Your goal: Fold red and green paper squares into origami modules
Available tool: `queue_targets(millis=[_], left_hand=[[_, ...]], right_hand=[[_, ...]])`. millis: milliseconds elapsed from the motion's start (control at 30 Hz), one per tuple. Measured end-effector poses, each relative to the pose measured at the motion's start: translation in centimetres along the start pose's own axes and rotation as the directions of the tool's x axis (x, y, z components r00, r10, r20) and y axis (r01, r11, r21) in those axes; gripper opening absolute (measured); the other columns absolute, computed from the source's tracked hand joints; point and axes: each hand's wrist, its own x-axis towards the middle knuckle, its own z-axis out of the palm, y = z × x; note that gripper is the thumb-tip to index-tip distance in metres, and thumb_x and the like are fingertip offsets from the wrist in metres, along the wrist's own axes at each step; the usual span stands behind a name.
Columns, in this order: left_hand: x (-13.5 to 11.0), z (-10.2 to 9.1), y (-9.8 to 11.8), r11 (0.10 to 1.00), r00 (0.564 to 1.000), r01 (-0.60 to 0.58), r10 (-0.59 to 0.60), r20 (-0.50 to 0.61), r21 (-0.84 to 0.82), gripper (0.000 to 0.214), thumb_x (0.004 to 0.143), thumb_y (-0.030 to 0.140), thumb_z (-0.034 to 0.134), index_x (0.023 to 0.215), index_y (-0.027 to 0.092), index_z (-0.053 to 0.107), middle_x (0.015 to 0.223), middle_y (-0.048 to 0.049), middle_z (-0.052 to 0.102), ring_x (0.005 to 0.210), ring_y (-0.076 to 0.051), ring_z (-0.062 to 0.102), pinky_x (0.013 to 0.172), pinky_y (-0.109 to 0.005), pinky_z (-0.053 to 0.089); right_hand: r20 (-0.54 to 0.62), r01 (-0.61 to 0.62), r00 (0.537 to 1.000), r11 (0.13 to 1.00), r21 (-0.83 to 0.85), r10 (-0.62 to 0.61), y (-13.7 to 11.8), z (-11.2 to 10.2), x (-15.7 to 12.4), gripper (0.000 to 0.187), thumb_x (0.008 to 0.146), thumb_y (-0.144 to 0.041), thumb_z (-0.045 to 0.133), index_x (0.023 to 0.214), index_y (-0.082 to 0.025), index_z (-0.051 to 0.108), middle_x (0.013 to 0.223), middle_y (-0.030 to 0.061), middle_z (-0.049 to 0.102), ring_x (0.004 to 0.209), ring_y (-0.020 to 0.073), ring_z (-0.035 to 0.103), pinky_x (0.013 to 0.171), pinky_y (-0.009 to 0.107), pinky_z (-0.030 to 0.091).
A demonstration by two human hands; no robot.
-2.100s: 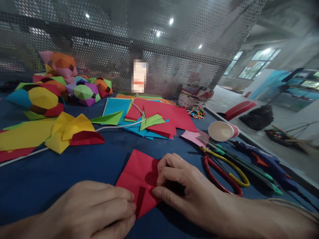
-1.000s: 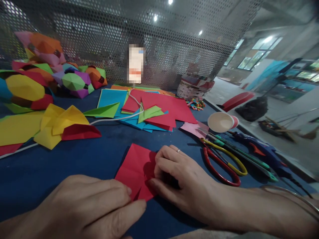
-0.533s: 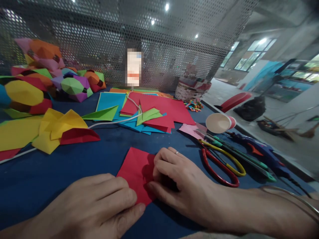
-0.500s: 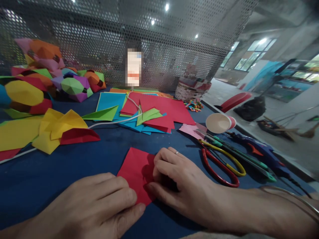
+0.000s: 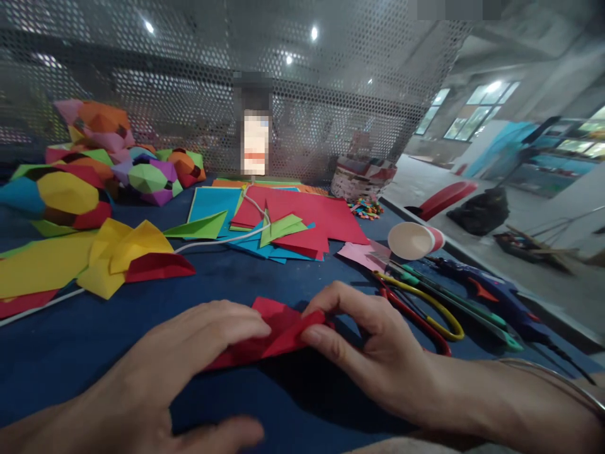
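A small sheet of red paper (image 5: pixel 278 328) lies in front of me, its near right part lifted and folded up off the blue table. The raised part is pinched between the thumb and fingers of my right hand (image 5: pixel 373 347). Over the left part of the sheet stretch the fingers of my left hand (image 5: pixel 189 359), its thumb spread well apart toward me. To the right of my right hand are scissors with red and yellow handles (image 5: pixel 439 315), partly hidden by that hand.
Colored paper sheets (image 5: pixel 321 217) lie stacked behind. Folded yellow pieces (image 5: pixel 113 255) and faceted paper balls (image 5: pixel 146 183) stand left. A white cord (image 5: pixel 212 241) crosses the table. On the right are a tipped paper cup (image 5: pixel 409 241), a green-handled tool (image 5: pixel 449 299) and a blue glue gun (image 5: pixel 496 293).
My right hand has lifted the paper's near right part, which lay flat before. My left thumb has come off the paper and spread away. The view has shifted slightly.
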Motion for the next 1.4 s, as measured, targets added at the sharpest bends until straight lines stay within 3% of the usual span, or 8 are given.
queue_targets(millis=[133, 267, 400, 533, 767, 1133, 1333, 1400], left_hand=[[2.3, -0.6, -0.5, 0.983, 0.998, -0.027, 0.038, 0.054, -0.181, 0.007, 0.110, 0.038, 0.065, 0.112, 0.033, 0.070, 0.096, 0.0095, 0.083, 0.076, -0.009, 0.081, 0.071, -0.010, 0.063], [3.4, -0.7, -0.1, 0.866, 0.986, 0.161, -0.162, 0.037, -0.474, 0.017, 0.109, 0.035, 0.063, 0.096, 0.029, 0.073, 0.067, 0.0116, 0.077, 0.051, -0.009, 0.075, 0.050, -0.008, 0.057], [3.9, -0.6, 0.7, 0.496, 0.810, 0.563, -0.488, 0.323, -0.661, 0.040, 0.093, 0.062, 0.081, 0.089, 0.023, 0.070, 0.055, 0.0027, 0.075, 0.044, -0.017, 0.074, 0.043, -0.018, 0.059], [3.9, -0.5, 0.5, 0.294, 0.689, 0.668, -0.593, 0.417, -0.684, 0.049, 0.077, 0.060, 0.094, 0.085, 0.024, 0.061, 0.049, 0.0042, 0.068, 0.040, -0.017, 0.068, 0.039, -0.018, 0.052], [3.5, -0.1, -0.6, 0.143, 0.567, 0.743, -0.654, 0.501, -0.654, 0.050, 0.072, 0.059, 0.096, 0.087, 0.022, 0.066, 0.052, 0.0018, 0.069, 0.041, -0.013, 0.063, 0.039, -0.015, 0.045], [3.2, 0.1, -0.8, 0.158, 0.554, 0.764, -0.657, 0.511, -0.625, 0.059, 0.073, 0.073, 0.092, 0.086, 0.023, 0.063, 0.052, 0.0014, 0.070, 0.040, -0.012, 0.062, 0.039, -0.014, 0.044], [3.2, 0.0, -0.8, 0.309, 0.589, 0.779, -0.660, 0.466, -0.545, 0.050, 0.077, 0.067, 0.087, 0.080, 0.024, 0.061, 0.050, 0.0017, 0.066, 0.039, -0.016, 0.062, 0.039, -0.020, 0.046], [3.0, -0.2, -0.6, 0.474, 0.664, 0.725, -0.672, 0.326, -0.500, 0.046, 0.082, 0.066, 0.082, 0.083, 0.025, 0.062, 0.055, 0.0030, 0.067, 0.042, -0.015, 0.061, 0.041, -0.021, 0.048]], right_hand=[[-0.020, -0.149, 0.986, 0.937, 0.315, 0.163, -0.2, 0.2, 0.6, 0.024, 0.105, -0.038, 0.073, 0.094, -0.022, 0.059, 0.077, -0.0038, 0.065, 0.065, 0.0102, 0.055, 0.059, 0.020, 0.045], [0.013, -0.263, 0.956, 0.837, 0.479, 0.293, 0.1, 0.2, 1.4, 0.046, 0.094, -0.056, 0.084, 0.103, -0.025, 0.052, 0.073, -0.0070, 0.061, 0.059, 0.0088, 0.050, 0.056, 0.019, 0.041], [-0.011, -0.299, 0.938, 0.826, 0.478, 0.346, 0.2, 0.1, 1.5, 0.047, 0.097, -0.052, 0.081, 0.123, -0.027, 0.051, 0.069, -0.0099, 0.055, 0.057, 0.0106, 0.045, 0.054, 0.020, 0.034], [-0.061, -0.176, 0.976, 0.922, 0.344, 0.209, 0.3, -0.2, 1.3, 0.010, 0.105, -0.033, 0.061, 0.111, -0.026, 0.062, 0.081, -0.0024, 0.065, 0.068, 0.0136, 0.055, 0.061, 0.024, 0.042], [0.106, 0.190, 0.978, 0.976, -0.109, -0.179, 0.9, -0.9, 0.9, 0.048, 0.083, 0.002, 0.044, 0.116, -0.020, 0.073, 0.107, 0.0061, 0.069, 0.094, 0.0158, 0.068, 0.081, 0.025, 0.057], [0.065, 0.372, 0.907, 0.716, -0.592, -0.417, 1.9, -1.0, -0.2, 0.060, 0.098, -0.009, 0.074, 0.152, -0.034, 0.060, 0.167, 0.0144, 0.042, 0.159, 0.0351, 0.042, 0.122, 0.055, 0.050], [0.237, 0.612, 0.765, 0.562, -0.557, -0.599, 1.4, -1.4, -0.2, 0.025, 0.118, -0.019, 0.054, 0.127, -0.023, 0.077, 0.133, 0.0021, 0.081, 0.139, 0.0183, 0.062, 0.120, 0.036, 0.046], [0.249, 0.643, 0.741, 0.552, -0.531, -0.624, 1.5, -1.2, -0.1, 0.027, 0.119, -0.019, 0.051, 0.121, -0.020, 0.078, 0.125, 0.0002, 0.085, 0.128, 0.0161, 0.069, 0.114, 0.034, 0.048]])
